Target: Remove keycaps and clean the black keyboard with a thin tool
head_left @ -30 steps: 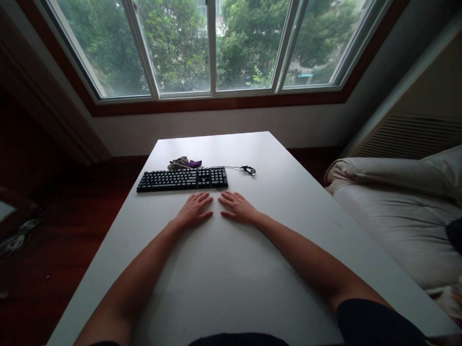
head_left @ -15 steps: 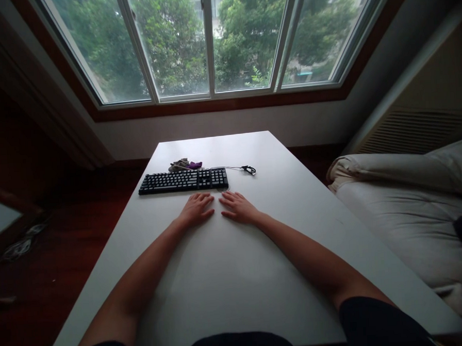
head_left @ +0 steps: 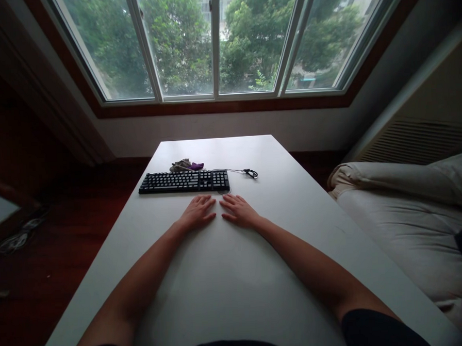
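Note:
My left hand [head_left: 197, 212] and my right hand [head_left: 237, 210] lie flat, palms down, side by side on a white table [head_left: 237, 296]. Their fingers are stretched out and hold nothing. Just beyond the fingertips sits a black keyboard [head_left: 184, 181], apart from both hands. Its thin cable [head_left: 242, 171] runs to the right and ends in a small black plug. Behind the keyboard lies a small crumpled bundle of grey and purple cloth [head_left: 186, 166].
A wide window [head_left: 216, 39] with green trees outside spans the far wall. A pale cushioned sofa [head_left: 411, 210] stands to the right of the table. Dark wooden floor [head_left: 52, 244] lies to the left, with cables on it.
The hands have stayed flat in the same spot. Only the head view has shifted slightly.

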Demonstrator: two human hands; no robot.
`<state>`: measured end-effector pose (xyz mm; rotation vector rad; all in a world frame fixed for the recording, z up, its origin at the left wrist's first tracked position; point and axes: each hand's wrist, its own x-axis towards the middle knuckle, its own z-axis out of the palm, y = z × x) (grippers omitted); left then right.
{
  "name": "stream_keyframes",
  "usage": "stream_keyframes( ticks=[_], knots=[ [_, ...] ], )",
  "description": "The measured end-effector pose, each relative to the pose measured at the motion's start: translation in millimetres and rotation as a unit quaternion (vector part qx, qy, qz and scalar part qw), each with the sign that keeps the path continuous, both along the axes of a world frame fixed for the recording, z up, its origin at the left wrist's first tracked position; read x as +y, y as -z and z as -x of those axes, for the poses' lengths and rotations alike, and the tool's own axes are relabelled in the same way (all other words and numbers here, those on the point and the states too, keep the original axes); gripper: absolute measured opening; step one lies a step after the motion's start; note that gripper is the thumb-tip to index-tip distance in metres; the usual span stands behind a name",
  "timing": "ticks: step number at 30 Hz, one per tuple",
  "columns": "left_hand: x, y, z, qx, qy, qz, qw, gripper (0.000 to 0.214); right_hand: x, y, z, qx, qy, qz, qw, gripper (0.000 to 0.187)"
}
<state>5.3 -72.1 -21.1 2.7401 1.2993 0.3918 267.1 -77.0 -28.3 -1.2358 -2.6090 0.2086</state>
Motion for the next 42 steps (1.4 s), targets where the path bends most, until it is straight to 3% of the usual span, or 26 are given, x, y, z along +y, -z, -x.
stream_keyframes(
  ticks=[21,42],
  knots=[
    [3.7,7.3,5.4,-0.023,0.012,0.015,1.000,0.062,1.5,1.7,-2.2,0.004,-0.004,0.001,1.000,0.063],
    [1.7,4.4,4.6,-0.027,0.001,0.023,0.999,0.062,0.8,-1.3,-1.4,0.000,-0.002,0.008,1.000,0.064]
  ],
)
